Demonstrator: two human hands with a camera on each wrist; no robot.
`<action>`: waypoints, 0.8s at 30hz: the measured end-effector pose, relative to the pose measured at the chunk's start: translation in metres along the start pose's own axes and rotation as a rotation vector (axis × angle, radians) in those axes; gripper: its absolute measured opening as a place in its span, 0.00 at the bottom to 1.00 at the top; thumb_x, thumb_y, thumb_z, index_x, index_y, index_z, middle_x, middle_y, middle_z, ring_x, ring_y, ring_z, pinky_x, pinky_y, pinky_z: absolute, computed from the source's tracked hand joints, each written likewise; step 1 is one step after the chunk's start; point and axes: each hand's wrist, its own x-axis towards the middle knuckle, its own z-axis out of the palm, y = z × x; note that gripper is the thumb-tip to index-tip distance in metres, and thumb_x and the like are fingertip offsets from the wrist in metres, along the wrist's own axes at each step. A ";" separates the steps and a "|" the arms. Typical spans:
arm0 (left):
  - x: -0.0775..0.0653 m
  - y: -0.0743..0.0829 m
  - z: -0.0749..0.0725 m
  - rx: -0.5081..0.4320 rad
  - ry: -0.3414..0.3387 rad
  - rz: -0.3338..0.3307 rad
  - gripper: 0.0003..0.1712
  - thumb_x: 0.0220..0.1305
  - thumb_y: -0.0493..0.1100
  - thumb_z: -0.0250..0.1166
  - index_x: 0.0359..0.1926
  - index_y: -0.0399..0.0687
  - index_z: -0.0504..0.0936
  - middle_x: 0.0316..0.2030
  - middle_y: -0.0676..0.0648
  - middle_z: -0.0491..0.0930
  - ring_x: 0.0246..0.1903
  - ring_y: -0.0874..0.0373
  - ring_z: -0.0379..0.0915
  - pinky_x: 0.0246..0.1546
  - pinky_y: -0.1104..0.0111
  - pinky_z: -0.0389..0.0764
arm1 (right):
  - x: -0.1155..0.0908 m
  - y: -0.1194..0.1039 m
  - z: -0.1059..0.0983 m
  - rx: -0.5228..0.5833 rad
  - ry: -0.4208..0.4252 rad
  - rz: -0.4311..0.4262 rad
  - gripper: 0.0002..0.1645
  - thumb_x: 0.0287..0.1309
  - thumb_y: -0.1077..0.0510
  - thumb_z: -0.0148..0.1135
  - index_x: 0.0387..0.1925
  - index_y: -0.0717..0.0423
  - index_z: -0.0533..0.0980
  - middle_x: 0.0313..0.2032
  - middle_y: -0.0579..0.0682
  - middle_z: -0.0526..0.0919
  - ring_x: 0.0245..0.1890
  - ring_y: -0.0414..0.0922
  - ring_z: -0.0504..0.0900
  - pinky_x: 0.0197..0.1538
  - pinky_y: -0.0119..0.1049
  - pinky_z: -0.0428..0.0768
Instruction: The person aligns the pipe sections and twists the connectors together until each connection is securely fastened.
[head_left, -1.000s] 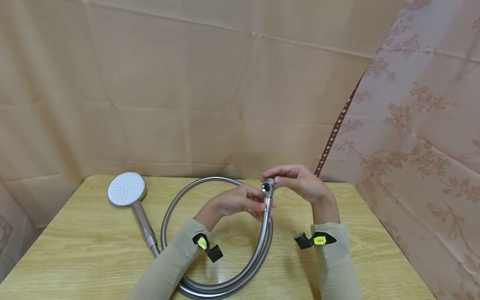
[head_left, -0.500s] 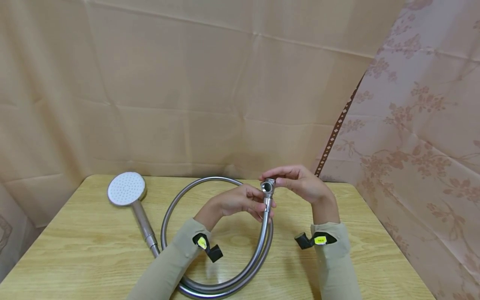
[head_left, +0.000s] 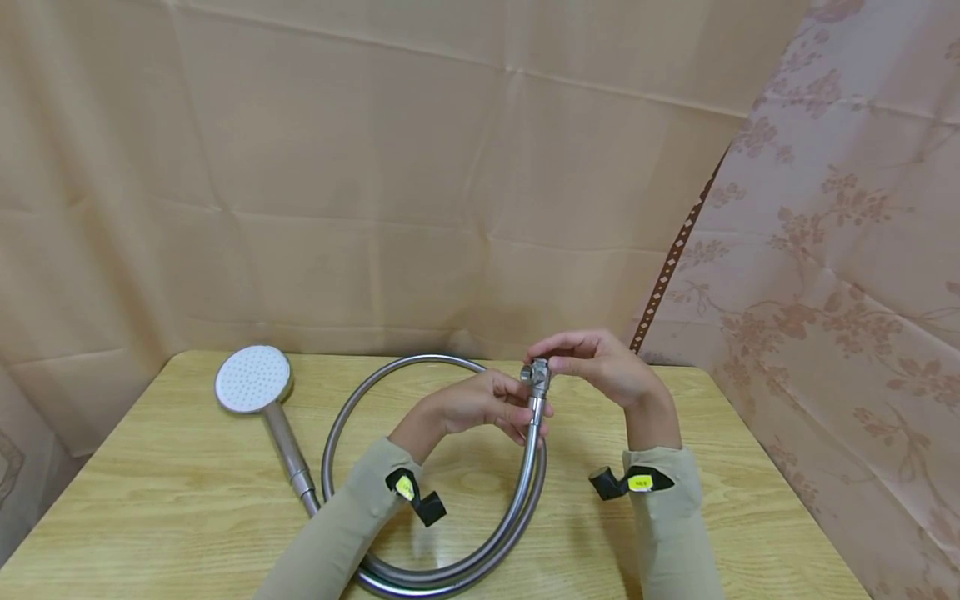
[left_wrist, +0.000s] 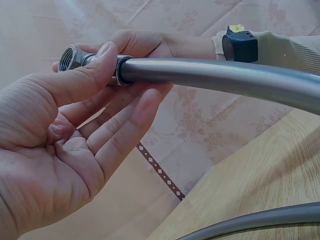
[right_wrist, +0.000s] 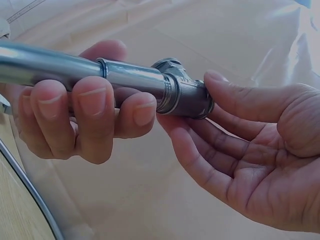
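In the head view my left hand (head_left: 472,403) grips the chrome end of a silver shower hose (head_left: 517,508), held up with its end pointing upward. At the hose's tip sits a metal angle fitting (head_left: 537,379); my right hand (head_left: 611,371) pinches it between thumb and fingers. The right wrist view shows a bit of thread at the joint between the hose's metal end sleeve (right_wrist: 135,77) and the fitting (right_wrist: 192,97). The fitting's round side opening faces left in the head view. A shower head (head_left: 252,379) with a white face lies on the table at the left.
The hose lies in a loose coil on the wooden table (head_left: 150,517), its other end at the shower head's handle (head_left: 281,442). A beige curtain (head_left: 337,183) hangs behind, and a floral cloth (head_left: 840,275) hangs at the right.
The fitting has turned on the hose end: its opening faced the head camera before and now faces left. Both hands keep nearly the same place; the shower head has not moved.
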 end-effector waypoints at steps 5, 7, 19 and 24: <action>0.000 0.000 0.000 0.005 -0.001 0.000 0.21 0.72 0.32 0.60 0.59 0.17 0.71 0.40 0.50 0.89 0.42 0.56 0.87 0.47 0.59 0.87 | 0.002 0.004 -0.001 0.029 -0.074 -0.077 0.16 0.72 0.69 0.54 0.55 0.60 0.81 0.51 0.48 0.88 0.51 0.42 0.86 0.58 0.37 0.83; 0.000 0.000 0.000 0.007 -0.004 -0.003 0.21 0.72 0.31 0.59 0.59 0.16 0.70 0.40 0.49 0.88 0.43 0.56 0.87 0.48 0.58 0.87 | 0.003 0.005 -0.001 0.038 -0.106 -0.105 0.17 0.73 0.70 0.52 0.57 0.62 0.80 0.54 0.48 0.87 0.54 0.42 0.85 0.60 0.38 0.82; 0.000 0.000 0.000 0.004 -0.008 -0.003 0.23 0.72 0.33 0.60 0.59 0.16 0.69 0.40 0.49 0.89 0.43 0.55 0.87 0.49 0.58 0.87 | 0.001 0.005 -0.003 0.011 -0.108 -0.112 0.18 0.72 0.73 0.49 0.57 0.70 0.78 0.53 0.49 0.88 0.53 0.43 0.86 0.59 0.38 0.82; 0.000 -0.001 0.000 0.001 -0.002 -0.007 0.22 0.72 0.32 0.59 0.59 0.16 0.70 0.40 0.49 0.89 0.42 0.56 0.87 0.48 0.60 0.87 | 0.000 0.004 -0.004 -0.011 -0.071 -0.092 0.17 0.71 0.73 0.52 0.56 0.67 0.80 0.50 0.47 0.89 0.50 0.42 0.87 0.57 0.38 0.83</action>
